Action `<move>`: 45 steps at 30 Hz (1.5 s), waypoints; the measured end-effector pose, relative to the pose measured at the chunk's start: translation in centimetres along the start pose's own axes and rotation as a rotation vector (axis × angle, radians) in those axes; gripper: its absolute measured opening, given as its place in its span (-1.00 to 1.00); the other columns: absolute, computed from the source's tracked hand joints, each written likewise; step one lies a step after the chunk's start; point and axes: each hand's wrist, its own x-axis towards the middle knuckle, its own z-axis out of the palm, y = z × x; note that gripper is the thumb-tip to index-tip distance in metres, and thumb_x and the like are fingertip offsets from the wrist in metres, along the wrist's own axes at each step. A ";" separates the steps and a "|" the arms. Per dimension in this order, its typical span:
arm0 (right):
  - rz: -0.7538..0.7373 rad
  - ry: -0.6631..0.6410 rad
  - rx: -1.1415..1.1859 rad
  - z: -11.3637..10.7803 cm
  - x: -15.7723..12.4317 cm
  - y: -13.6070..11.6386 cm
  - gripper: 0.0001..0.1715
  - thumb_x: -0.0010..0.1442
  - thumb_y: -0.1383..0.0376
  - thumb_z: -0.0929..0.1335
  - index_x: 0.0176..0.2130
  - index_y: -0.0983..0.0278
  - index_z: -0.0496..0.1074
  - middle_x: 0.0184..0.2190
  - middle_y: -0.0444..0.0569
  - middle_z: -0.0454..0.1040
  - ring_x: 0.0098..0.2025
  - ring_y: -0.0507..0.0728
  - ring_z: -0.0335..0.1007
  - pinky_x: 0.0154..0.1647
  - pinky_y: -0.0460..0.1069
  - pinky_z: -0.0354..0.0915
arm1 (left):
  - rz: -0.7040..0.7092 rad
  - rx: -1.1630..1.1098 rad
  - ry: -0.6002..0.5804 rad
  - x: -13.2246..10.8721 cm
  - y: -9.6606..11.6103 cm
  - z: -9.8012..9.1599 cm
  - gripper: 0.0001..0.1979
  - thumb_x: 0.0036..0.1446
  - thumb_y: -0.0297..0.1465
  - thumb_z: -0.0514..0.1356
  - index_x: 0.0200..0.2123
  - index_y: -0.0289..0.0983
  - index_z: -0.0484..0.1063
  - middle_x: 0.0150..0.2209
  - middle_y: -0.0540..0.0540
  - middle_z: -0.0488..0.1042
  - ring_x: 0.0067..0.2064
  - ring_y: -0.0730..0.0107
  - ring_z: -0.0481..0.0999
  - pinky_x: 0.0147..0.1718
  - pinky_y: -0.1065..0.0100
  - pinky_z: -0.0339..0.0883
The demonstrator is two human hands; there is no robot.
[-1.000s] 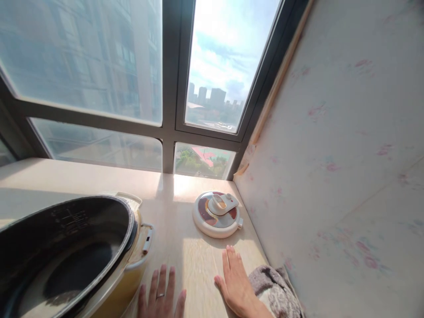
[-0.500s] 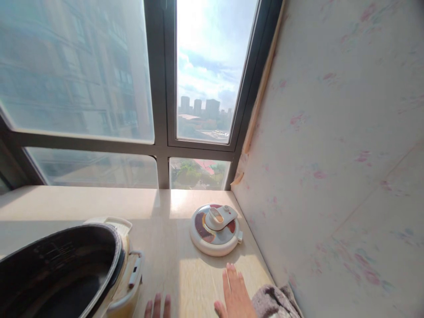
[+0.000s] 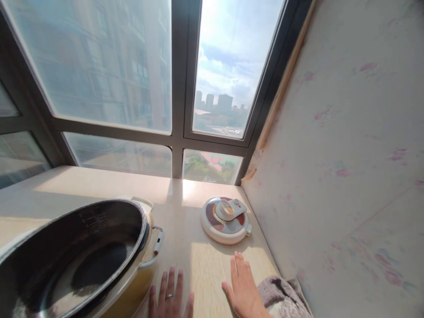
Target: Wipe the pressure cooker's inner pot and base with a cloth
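My left hand (image 3: 169,297), with a ring on one finger, is spread beside the right side of a rice cooker (image 3: 149,267). Its fingers are apart and hold nothing. Inside the lidless cooker is a dark inner pot (image 3: 99,234) with faint markings on its wall. My right hand (image 3: 243,285) lies outstretched above or on the sill, fingers extended and nothing in them. Just beyond its fingertips rests a round pale lid (image 3: 226,221) with a brown and red patterned top and a raised knob. Both wrists are partly cut off by the frame's bottom edge.
A pale sill (image 3: 205,269) carries these things. Behind it rise windows with grey frames (image 3: 180,88). On the right stands a wall with floral paper (image 3: 344,132). A grey and white fluffy cloth (image 3: 281,296) bunches against the wall beside my right wrist.
The view has shifted left and down, so more of the cooker shows. My left hand has come further into view, while my right hand stays outstretched near the lid.
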 end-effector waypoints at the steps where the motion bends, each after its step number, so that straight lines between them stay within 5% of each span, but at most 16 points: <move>1: 0.002 -0.014 -0.003 -0.4 0.0 -0.1 -0.17 0.41 0.01 0.22 0.43 0.46 0.15 0.47 0.32 -0.07 0.51 0.51 -0.20 0.46 0.48 -0.07 | 0.014 -0.003 0.007 0.0 -0.1 -0.1 -0.49 0.24 -0.27 0.13 0.23 -0.23 0.50 0.28 -0.30 0.42 0.30 -0.15 0.38 0.35 -0.24 -0.06; 7: 0.061 -0.184 0.057 -4.4 0.4 -0.7 -0.13 0.39 0.02 0.22 0.44 0.52 0.10 0.49 0.35 -0.13 0.54 0.45 -0.26 0.49 0.40 -0.13 | 0.002 -0.036 0.007 0.5 0.7 -2.8 -0.50 0.28 -0.28 0.10 0.23 -0.29 0.49 0.30 -0.31 0.40 0.32 -0.12 0.35 0.35 -0.24 -0.09; 10: 0.060 -0.236 0.197 -6.6 1.3 0.1 -0.09 0.24 0.06 0.35 0.38 0.55 0.23 0.46 0.39 -0.01 0.52 0.44 -0.12 0.48 0.34 -0.06 | -0.015 -0.058 -0.038 0.8 1.2 -4.1 -0.47 0.29 -0.28 0.10 0.27 -0.31 0.44 0.33 -0.30 0.37 0.35 -0.10 0.30 0.37 -0.22 -0.10; 13: 0.103 -0.168 0.484 -8.8 2.8 1.6 -0.36 0.26 0.05 0.27 0.12 0.40 0.53 0.30 0.28 0.38 0.35 0.34 0.31 0.39 0.26 0.18 | -0.023 -0.079 -0.093 1.0 1.4 -4.8 -0.46 0.30 -0.27 0.09 0.28 -0.34 0.43 0.35 -0.34 0.33 0.36 -0.16 0.28 0.36 -0.26 -0.08; 15: 0.213 -0.057 0.666 -10.4 4.0 2.6 -0.39 0.23 0.04 0.26 0.03 0.39 0.57 0.10 0.27 0.57 0.15 0.33 0.53 0.26 0.24 0.34 | -0.028 -0.085 -0.118 1.1 1.5 -5.0 -0.46 0.31 -0.26 0.08 0.28 -0.36 0.43 0.35 -0.36 0.32 0.36 -0.18 0.28 0.35 -0.28 -0.07; 20: 0.297 0.203 0.836 -14.0 7.1 3.2 -0.48 0.15 0.06 0.33 -0.04 0.33 0.57 -0.04 0.20 0.65 0.01 0.33 0.59 0.09 0.19 0.46 | -0.040 -0.098 -0.149 1.3 1.6 -5.2 -0.46 0.33 -0.27 0.06 0.29 -0.35 0.41 0.36 -0.38 0.30 0.38 -0.15 0.27 0.37 -0.27 -0.11; 26: 0.216 0.208 0.514 -16.8 11.8 1.3 -0.55 0.25 0.25 0.25 0.05 0.32 0.50 0.05 0.14 0.60 0.03 0.21 0.57 0.13 0.08 0.40 | -0.030 -0.088 -0.149 1.4 1.6 -5.6 -0.46 0.33 -0.26 0.05 0.28 -0.38 0.42 0.35 -0.41 0.30 0.37 -0.19 0.29 0.36 -0.29 -0.11; 32: 0.196 0.172 0.291 -17.1 17.0 -0.4 -0.47 0.30 0.31 0.24 0.21 0.43 0.34 0.21 0.25 0.43 0.15 0.20 0.44 0.22 0.04 0.27 | -0.025 -0.078 -0.145 1.5 1.6 -5.5 -0.45 0.32 -0.26 0.06 0.27 -0.38 0.43 0.34 -0.40 0.32 0.36 -0.21 0.30 0.35 -0.29 -0.09; 36: 0.192 0.117 0.123 -16.8 19.6 -1.5 -0.49 0.32 0.28 0.28 0.19 0.45 0.33 0.19 0.28 0.41 0.25 0.24 0.30 0.27 0.03 0.17 | -0.037 -0.076 -0.155 1.4 1.7 -5.4 -0.46 0.32 -0.25 0.07 0.27 -0.36 0.44 0.36 -0.36 0.30 0.37 -0.18 0.28 0.37 -0.27 -0.11; 45: 0.268 0.031 -0.115 -16.1 21.8 -2.5 -0.36 0.37 0.02 0.29 0.22 0.42 0.32 0.14 0.36 0.41 0.18 0.37 0.38 0.12 0.12 0.28 | -0.068 -0.110 -0.139 1.2 1.8 -5.5 -0.46 0.32 -0.25 0.07 0.27 -0.35 0.44 0.36 -0.33 0.31 0.38 -0.14 0.27 0.38 -0.23 -0.11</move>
